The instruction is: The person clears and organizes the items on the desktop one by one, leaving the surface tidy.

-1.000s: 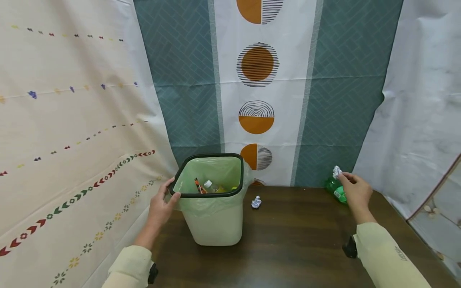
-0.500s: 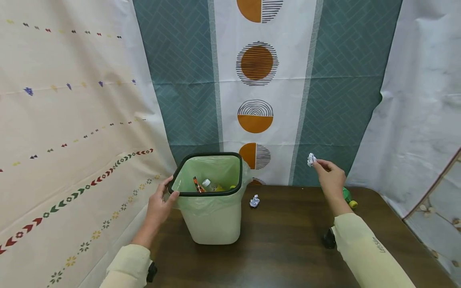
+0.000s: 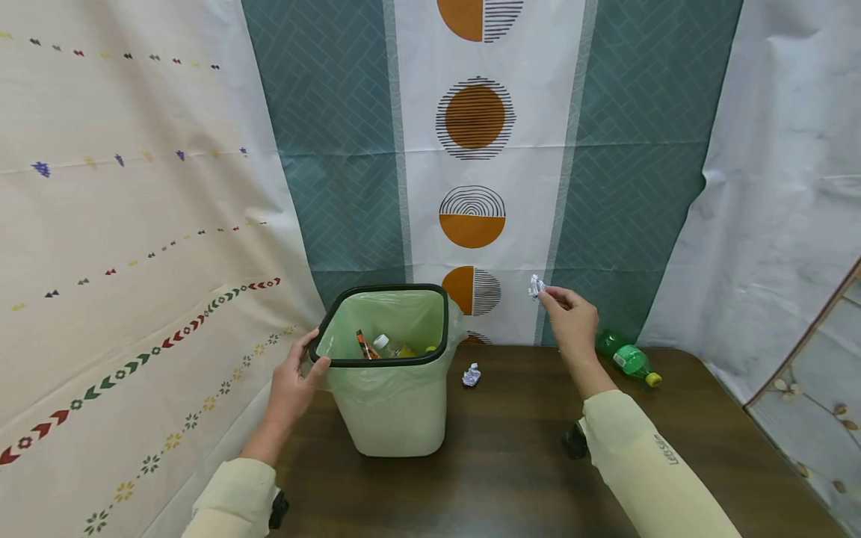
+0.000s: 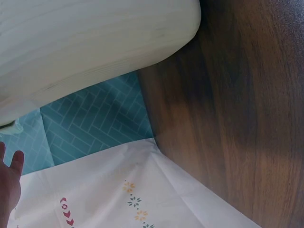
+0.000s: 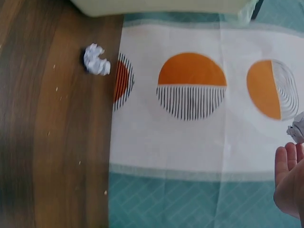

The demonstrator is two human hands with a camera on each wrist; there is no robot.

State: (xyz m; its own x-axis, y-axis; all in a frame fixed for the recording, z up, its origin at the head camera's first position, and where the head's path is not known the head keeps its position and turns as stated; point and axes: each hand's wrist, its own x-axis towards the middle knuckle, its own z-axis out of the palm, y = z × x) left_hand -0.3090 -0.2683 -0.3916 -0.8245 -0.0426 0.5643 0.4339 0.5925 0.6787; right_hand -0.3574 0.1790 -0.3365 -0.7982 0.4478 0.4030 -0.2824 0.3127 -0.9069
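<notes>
In the head view a pale green trash bin (image 3: pixel 393 418) with a black rim and a thin liner stands left of centre. My left hand (image 3: pixel 291 392) grips the rim at its near left corner. Inside lie a clear bottle (image 3: pixel 383 345) with a white cap and an orange wrapper (image 3: pixel 365 345). My right hand (image 3: pixel 573 321) pinches a crumpled paper ball (image 3: pixel 536 287) in its fingertips, raised above the table right of the bin. A second crumpled paper ball (image 3: pixel 471 375) lies on the table beside the bin; the right wrist view shows this paper ball (image 5: pixel 96 60) too.
A green plastic bottle (image 3: pixel 628 359) with a yellow cap lies at the back right of the dark wooden table (image 3: pixel 518 463). Patterned cloths hang behind and at both sides, among them a teal and white curtain (image 3: pixel 619 149) along the back edge.
My right hand has carried the paper ball leftward from beside the green bottle toward the bin, uncovering the bottle. My left hand stays on the bin's rim.
</notes>
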